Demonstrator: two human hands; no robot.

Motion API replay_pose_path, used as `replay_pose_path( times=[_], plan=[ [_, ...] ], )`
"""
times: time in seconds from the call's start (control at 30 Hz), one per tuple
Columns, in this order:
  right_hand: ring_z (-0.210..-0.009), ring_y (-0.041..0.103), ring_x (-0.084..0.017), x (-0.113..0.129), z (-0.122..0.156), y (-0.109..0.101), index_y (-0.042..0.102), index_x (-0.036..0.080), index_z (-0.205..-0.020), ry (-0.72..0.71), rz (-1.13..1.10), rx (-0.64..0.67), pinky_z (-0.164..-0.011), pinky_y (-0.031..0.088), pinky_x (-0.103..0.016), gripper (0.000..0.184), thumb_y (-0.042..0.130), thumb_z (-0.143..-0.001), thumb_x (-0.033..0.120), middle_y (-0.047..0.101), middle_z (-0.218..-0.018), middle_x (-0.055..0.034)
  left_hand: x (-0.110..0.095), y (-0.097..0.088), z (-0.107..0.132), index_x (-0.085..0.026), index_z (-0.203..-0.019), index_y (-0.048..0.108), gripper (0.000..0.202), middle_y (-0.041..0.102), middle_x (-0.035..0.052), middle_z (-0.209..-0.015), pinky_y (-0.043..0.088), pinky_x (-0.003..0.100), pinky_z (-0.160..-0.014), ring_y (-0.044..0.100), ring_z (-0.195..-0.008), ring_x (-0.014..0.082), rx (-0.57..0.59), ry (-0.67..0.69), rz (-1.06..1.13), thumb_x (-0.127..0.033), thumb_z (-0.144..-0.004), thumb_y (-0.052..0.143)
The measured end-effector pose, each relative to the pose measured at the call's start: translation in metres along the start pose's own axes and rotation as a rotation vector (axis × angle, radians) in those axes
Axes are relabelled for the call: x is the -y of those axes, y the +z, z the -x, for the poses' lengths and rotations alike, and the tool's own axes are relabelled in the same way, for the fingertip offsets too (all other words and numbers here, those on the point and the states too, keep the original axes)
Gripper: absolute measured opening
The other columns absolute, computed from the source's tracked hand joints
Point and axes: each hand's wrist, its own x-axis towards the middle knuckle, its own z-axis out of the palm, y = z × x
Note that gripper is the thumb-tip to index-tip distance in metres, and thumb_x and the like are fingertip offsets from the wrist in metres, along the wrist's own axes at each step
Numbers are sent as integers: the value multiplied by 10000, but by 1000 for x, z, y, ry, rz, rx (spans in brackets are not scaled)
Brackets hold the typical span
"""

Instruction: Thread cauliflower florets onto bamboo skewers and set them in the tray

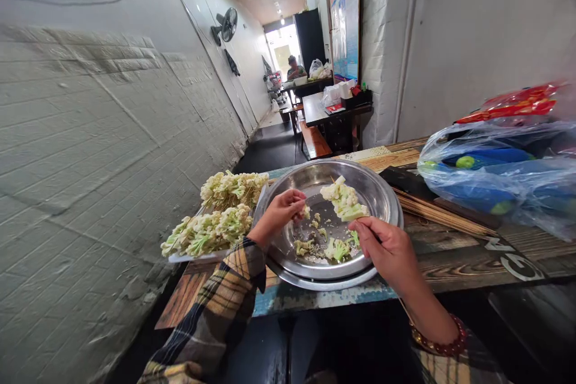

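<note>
My right hand (382, 246) grips a skewer threaded with cauliflower florets (342, 199), held tilted over a round steel basin (392, 207). The skewer's tip pokes out at the upper left end of the florets. Over the basin's left side, my left hand (282, 213) is closed in a pinch, with a small cauliflower floret (306, 212) showing below its fingertips. Several loose florets (337, 249) and crumbs lie in the basin with a little water. To the left, a pale tray (213, 256) carries a pile of skewered cauliflower (220, 231).
Bare bamboo skewers (445, 213) lie right of the basin on the wood-patterned table (454, 261). Behind them sits a clear plastic bag (490, 174) with blue and green contents. A brick-textured wall (90, 162) runs along the left. Further back, a person (295, 69) sits at another table.
</note>
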Motion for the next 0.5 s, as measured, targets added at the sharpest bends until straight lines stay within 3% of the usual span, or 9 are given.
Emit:
replay_pose_path(
  times=[0.07,0.13,0.3,0.5],
  plan=[
    [-434,470,-108,0,0,1,682,164,-892,6,-2,-5,-464,359,-226,336,467,-912,423,479,-472,52,-12,7,13,-176,-985,633,288,601,-7,-707,423,195,-535,573,-602,91,-11,-33,411,-368,-772,657],
    [-436,470,-110,1,1,3,682,161,-890,5,4,-3,-464,357,-227,338,467,-912,421,479,-470,50,-22,15,26,-153,-949,661,283,638,16,-757,457,194,-593,598,-664,93,-19,-48,625,-339,-741,711],
    [-453,481,-115,4,2,5,684,158,-862,-3,14,-2,-487,366,-231,356,464,-910,433,487,-481,44,-30,34,46,-141,-889,646,284,672,25,-838,503,200,-716,644,-762,106,-67,1,788,-164,-646,791],
    [-418,429,-106,2,7,7,686,145,-894,48,-53,82,-455,324,-230,388,489,-887,478,452,-446,61,-17,37,54,-146,-846,580,257,694,78,-889,544,271,-689,672,-739,150,-79,-29,912,-268,-708,759]
  ],
)
